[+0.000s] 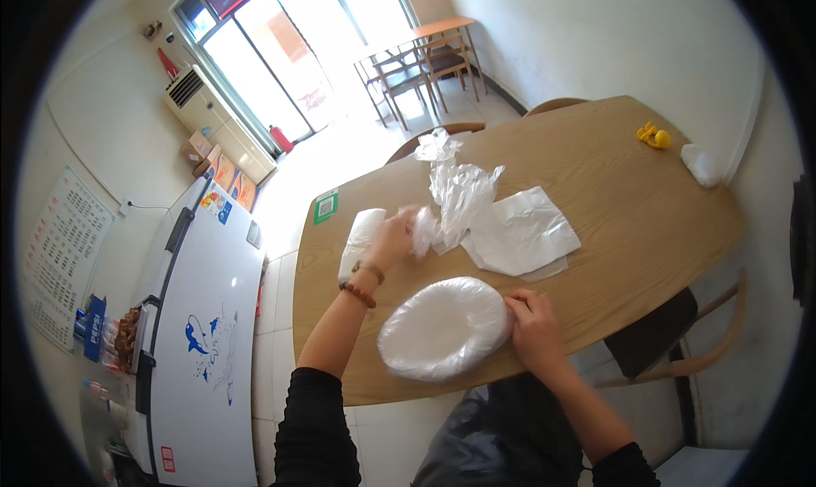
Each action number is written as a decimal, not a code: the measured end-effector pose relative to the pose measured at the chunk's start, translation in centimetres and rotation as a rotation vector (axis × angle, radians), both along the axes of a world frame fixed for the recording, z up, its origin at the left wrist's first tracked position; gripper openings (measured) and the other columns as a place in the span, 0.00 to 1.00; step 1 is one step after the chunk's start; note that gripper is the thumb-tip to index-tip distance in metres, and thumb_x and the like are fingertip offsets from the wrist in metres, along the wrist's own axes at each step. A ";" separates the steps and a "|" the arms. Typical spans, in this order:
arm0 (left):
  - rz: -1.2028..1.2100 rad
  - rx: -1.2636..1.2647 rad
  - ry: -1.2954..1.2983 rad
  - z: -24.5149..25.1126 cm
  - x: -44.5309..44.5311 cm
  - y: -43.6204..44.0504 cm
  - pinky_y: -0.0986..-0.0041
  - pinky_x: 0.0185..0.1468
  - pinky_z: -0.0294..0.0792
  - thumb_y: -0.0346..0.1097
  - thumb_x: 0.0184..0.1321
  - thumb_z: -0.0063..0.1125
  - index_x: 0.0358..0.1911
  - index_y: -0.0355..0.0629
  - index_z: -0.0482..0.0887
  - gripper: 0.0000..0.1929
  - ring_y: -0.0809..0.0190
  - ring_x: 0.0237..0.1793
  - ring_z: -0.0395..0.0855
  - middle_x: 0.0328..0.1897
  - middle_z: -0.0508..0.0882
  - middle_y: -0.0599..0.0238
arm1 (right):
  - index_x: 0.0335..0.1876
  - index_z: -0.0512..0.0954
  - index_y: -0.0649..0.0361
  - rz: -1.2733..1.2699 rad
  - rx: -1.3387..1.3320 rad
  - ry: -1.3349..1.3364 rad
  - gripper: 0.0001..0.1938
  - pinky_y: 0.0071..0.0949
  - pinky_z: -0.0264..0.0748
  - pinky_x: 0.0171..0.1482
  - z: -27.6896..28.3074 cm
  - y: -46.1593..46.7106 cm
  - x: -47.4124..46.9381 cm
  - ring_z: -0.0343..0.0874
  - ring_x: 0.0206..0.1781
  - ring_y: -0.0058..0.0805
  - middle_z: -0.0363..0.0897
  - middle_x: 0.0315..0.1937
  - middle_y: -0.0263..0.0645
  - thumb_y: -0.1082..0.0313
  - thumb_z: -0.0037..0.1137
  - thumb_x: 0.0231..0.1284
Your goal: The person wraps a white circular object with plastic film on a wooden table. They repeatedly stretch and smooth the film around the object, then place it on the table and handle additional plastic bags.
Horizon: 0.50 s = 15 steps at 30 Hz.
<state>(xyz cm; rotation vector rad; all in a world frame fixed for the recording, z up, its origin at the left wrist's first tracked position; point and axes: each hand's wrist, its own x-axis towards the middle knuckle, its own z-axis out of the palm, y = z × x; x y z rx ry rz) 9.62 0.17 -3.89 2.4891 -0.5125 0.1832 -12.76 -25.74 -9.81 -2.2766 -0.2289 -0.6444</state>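
My left hand [393, 239], blurred by motion and with bracelets on its wrist, is over the table's left part, against a crumpled piece of thin clear plastic [424, 231]. Whether its fingers grip the plastic is hard to tell. Beside that wrist lies a white roll of plastic bags [361, 238]. My right hand [534, 324] pinches the right edge of an oval, plastic-wrapped white bundle [443, 327] near the table's front edge. Beyond the bundle lie crumpled clear plastic bags [460, 194] and flat white plastic bags [526, 232].
The wooden table [605, 168] also bears a yellow plastic object [655, 136], a small white packet [700, 165] and a green card with a printed code [326, 206]. A chair [663, 334] stands at the right, a white chest freezer [204, 334] at the left.
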 end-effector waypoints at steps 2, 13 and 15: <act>0.017 -0.111 -0.142 0.2 -1.1 0.8 0.65 0.44 0.78 0.29 0.64 0.57 0.51 0.40 0.85 0.13 0.52 0.38 0.88 0.39 0.90 0.55 | 0.49 0.82 0.63 0.034 0.180 0.006 0.13 0.39 0.75 0.57 0.5 -0.6 0.3 0.78 0.53 0.47 0.80 0.50 0.45 0.78 0.56 0.58; -0.357 -0.594 0.193 8.9 -12.8 3.4 0.77 0.53 0.72 0.28 0.73 0.50 0.57 0.36 0.75 0.12 0.68 0.47 0.80 0.45 0.83 0.65 | 0.47 0.80 0.65 0.365 0.299 -0.172 0.09 0.25 0.79 0.44 14.2 3.9 3.7 0.83 0.40 0.23 0.86 0.41 0.38 0.73 0.65 0.64; -0.181 -0.581 -0.031 10.3 -13.1 2.7 0.77 0.51 0.72 0.30 0.74 0.50 0.56 0.36 0.75 0.11 0.68 0.45 0.79 0.40 0.81 0.67 | 0.46 0.80 0.66 0.276 0.400 -0.008 0.08 0.24 0.80 0.42 15.3 4.5 4.2 0.83 0.37 0.23 0.86 0.38 0.37 0.72 0.64 0.67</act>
